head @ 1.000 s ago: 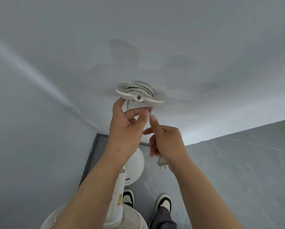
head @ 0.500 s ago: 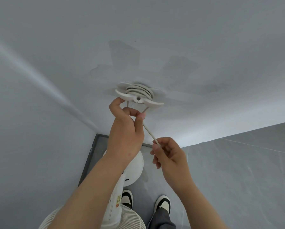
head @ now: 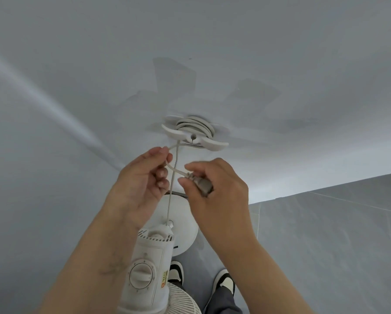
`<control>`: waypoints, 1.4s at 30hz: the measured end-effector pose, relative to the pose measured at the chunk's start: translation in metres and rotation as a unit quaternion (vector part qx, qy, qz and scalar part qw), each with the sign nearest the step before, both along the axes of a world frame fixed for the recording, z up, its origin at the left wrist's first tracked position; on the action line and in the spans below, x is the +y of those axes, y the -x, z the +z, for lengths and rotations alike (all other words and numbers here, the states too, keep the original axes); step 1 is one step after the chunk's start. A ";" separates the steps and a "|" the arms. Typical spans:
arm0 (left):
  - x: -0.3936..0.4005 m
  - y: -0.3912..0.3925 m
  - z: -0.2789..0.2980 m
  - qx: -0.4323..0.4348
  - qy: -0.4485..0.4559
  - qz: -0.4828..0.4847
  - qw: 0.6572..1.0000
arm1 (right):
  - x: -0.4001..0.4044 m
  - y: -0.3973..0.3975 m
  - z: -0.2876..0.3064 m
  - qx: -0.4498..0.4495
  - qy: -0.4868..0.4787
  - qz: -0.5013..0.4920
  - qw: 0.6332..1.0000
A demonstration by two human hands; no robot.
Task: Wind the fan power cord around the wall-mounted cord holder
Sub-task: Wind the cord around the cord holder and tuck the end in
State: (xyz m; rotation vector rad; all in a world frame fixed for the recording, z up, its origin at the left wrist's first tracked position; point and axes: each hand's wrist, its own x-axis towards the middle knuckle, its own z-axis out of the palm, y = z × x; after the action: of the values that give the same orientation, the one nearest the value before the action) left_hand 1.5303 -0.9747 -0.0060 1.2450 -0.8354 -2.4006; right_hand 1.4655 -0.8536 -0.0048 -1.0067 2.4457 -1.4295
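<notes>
A white cord holder [head: 195, 135] is fixed to the pale wall, with several turns of the white power cord [head: 194, 125] wound around it. A short free end of cord runs from the holder down to my hands. My left hand [head: 142, 184] pinches this cord just below the holder's left wing. My right hand [head: 217, 189] grips the grey plug [head: 201, 182] at the cord's end. Another strand of the cord [head: 171, 191] drops straight down to the white fan [head: 151, 257] below.
The fan's round base [head: 185, 225], its dial housing and its grille [head: 181, 300] stand right under my arms. My two shoes [head: 225, 282] are on the grey tiled floor [head: 325, 245]. The wall meets a second wall at the left.
Both hands have dropped slightly below the holder. My right hand has slid along the cord and now holds the plug close to my left hand, so the free end is slack and looped.
</notes>
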 end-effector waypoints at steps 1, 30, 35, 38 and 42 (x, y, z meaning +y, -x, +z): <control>-0.003 0.002 0.005 -0.002 -0.027 0.004 1.000 | -0.006 -0.002 0.006 0.006 0.012 -0.003 1.000; -0.001 0.017 0.030 -0.033 0.183 0.078 0.979 | -0.028 0.031 0.037 0.166 0.096 -0.084 0.978; -0.002 0.021 0.032 -0.063 0.236 0.066 0.967 | -0.029 0.031 0.039 0.156 0.112 -0.101 0.976; 0.002 0.027 0.033 -0.074 0.254 0.065 0.962 | -0.022 0.035 0.043 0.123 0.119 -0.127 0.977; 0.002 0.030 0.031 -0.092 0.270 0.057 0.957 | -0.007 0.034 0.045 0.015 0.107 -0.170 0.979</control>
State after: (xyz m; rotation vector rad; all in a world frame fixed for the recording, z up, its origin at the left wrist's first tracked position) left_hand 1.5005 -0.9727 0.0251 1.2500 -1.3223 -1.8001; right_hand 1.4313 -0.8608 0.0401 -0.6662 2.6247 -1.8271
